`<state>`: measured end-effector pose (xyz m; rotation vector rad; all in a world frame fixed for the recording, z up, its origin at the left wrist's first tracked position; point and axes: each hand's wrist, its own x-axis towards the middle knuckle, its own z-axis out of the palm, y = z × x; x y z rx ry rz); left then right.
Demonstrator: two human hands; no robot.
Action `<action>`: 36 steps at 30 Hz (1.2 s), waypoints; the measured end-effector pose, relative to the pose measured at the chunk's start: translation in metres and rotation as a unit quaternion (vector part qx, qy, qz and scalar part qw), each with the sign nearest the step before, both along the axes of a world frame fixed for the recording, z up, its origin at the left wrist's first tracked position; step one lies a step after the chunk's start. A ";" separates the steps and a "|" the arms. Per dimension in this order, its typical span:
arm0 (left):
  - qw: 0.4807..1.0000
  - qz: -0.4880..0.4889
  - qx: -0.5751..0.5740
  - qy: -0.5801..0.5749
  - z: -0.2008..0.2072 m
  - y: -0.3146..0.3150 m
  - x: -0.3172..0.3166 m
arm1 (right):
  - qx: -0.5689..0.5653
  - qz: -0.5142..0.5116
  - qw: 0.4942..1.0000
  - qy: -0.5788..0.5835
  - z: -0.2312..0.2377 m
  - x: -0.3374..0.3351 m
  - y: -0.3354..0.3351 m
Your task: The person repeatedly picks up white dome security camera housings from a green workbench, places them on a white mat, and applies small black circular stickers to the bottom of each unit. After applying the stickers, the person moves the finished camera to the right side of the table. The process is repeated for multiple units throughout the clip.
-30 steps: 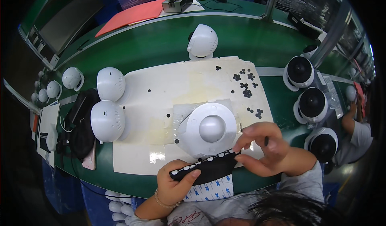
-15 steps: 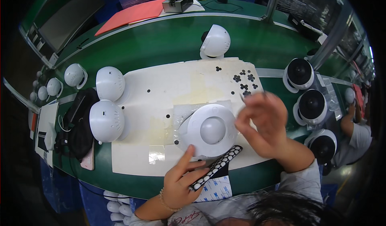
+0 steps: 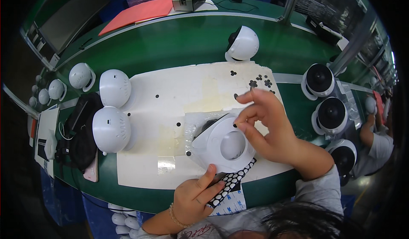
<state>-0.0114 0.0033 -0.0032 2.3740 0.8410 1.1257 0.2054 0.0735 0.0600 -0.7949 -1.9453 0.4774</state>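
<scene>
In front of me a white dome-shaped camera (image 3: 204, 142) lies tilted on a clear plastic sheet (image 3: 191, 124), its round base ring (image 3: 221, 164) turned up toward me. My left hand (image 3: 194, 198) grips a black strip with white round spots (image 3: 232, 181), and its finger reaches to the ring's near edge. Above the ring's right side, the thumb and a finger of my right hand (image 3: 270, 128) pinch together on a small black round pad (image 3: 234, 125). Another dark dot (image 3: 235, 96) shows by a second fingertip of that hand.
Under the work lies a pale board (image 3: 145, 154) with loose black dots and clover-shaped clusters (image 3: 267, 83). White cameras stand left (image 3: 111, 130), right (image 3: 331, 112) and behind (image 3: 243, 45). A black pouch (image 3: 85, 132) lies at left. Another person's arm (image 3: 370, 132) shows far right.
The white camera has tipped, so its base ring now slants toward me. My right hand has moved slightly left, over the ring. The rear camera sits a little farther right.
</scene>
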 end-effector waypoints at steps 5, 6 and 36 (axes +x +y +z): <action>1.000 -0.001 0.004 0.012 0.004 0.001 -0.001 | 0.199 -0.059 0.968 -0.138 0.011 -0.001 -0.005; 1.000 0.005 0.009 0.013 0.004 0.001 0.000 | 0.191 -0.058 0.971 -0.132 0.014 -0.001 -0.006; 1.000 0.013 0.016 0.004 0.002 0.004 0.000 | -0.035 -0.009 0.993 -0.115 0.003 0.005 -0.030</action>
